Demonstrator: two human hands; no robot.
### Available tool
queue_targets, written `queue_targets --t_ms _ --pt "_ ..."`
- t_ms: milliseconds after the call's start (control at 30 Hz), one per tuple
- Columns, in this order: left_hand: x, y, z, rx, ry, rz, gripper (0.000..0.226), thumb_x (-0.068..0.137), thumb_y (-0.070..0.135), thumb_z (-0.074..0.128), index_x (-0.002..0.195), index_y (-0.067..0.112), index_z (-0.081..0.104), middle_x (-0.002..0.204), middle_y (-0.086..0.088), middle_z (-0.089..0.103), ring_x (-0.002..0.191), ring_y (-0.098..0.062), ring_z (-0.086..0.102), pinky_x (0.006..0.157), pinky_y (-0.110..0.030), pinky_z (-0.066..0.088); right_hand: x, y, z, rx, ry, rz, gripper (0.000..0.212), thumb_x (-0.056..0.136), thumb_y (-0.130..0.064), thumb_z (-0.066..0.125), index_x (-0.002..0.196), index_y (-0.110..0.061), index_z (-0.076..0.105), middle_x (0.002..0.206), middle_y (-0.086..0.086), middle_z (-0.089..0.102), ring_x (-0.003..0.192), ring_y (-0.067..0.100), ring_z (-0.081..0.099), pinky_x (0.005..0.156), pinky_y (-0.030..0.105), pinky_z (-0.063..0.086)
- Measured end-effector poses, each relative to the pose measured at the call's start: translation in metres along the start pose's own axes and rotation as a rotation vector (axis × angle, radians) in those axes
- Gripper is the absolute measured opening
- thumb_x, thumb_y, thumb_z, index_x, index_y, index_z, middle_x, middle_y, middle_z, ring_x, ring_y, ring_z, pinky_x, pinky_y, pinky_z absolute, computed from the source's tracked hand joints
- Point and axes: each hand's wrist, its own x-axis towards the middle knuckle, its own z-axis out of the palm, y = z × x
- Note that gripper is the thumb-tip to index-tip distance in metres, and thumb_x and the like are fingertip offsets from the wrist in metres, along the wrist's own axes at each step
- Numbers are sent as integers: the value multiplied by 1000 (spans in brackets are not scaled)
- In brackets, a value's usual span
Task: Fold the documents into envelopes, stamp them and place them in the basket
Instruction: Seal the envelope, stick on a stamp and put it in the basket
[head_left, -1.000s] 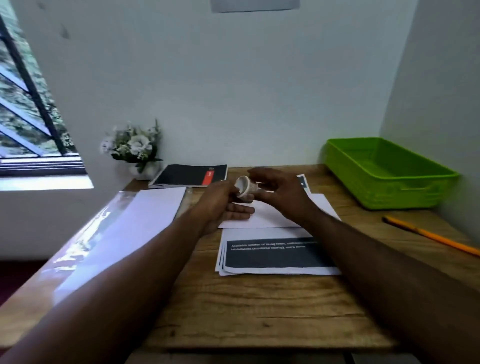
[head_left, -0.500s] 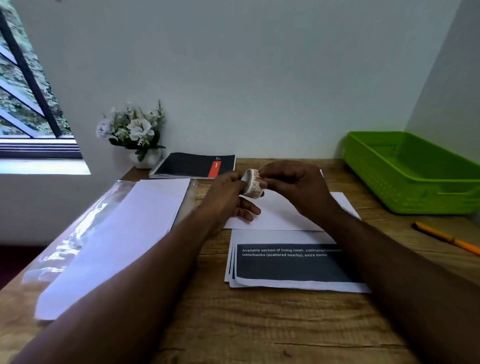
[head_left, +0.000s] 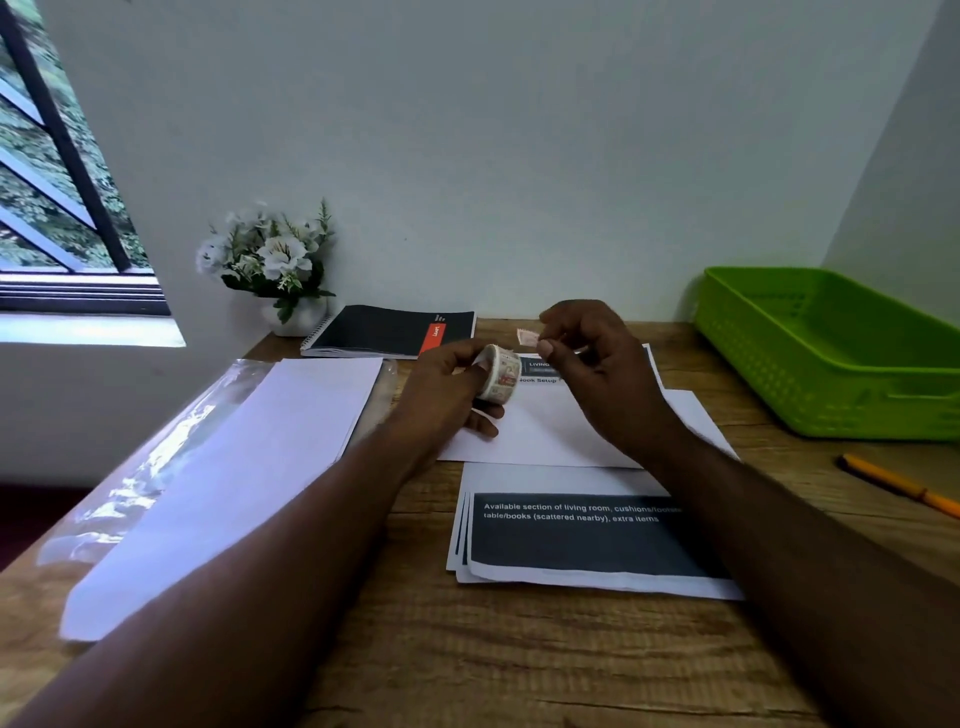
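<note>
My left hand (head_left: 447, 395) grips a small roll of stamps (head_left: 501, 373) above a white envelope (head_left: 545, 431) lying flat on the wooden desk (head_left: 519, 649). My right hand (head_left: 602, 374) pinches a single pink stamp (head_left: 527, 336) between thumb and forefinger, just right of the roll and apart from it. Folded documents with dark printed panels (head_left: 582, 535) lie in a small stack nearer to me. A green basket (head_left: 779, 374) stands at the far right with nothing visible in it.
A pack of white envelopes in clear wrap (head_left: 228, 478) lies at the left. A black spiral notebook (head_left: 389, 330) and a pot of white flowers (head_left: 270, 260) sit by the wall. An orange pencil (head_left: 904, 486) lies at the right, near the basket.
My right hand has pulled away from the roll with one stamp torn off. The left hand has kept hold of the roll, and the view has tilted slightly.
</note>
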Motion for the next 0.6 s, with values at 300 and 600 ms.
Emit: queue_targets --t_ms 300,600 --pt "20 -6 -29 -82 426 -110 33 98 15 50 131 11 53 98 -15 66 64 -23 62 51 -31 57 -2 10 -3 287 64 198 15 78 5 71 83 -9 70 93 8 66 77 25 67 73 39 58" --pt "28 -13 -32 128 497 -162 52 89 2 54 139 14 47 129 -7 57 99 -25 64 66 -33 59 -3 11 -1 122 -40 239 20 76 -3 76 91 -16 74 99 -8 63 90 -4 60 79 12 47"
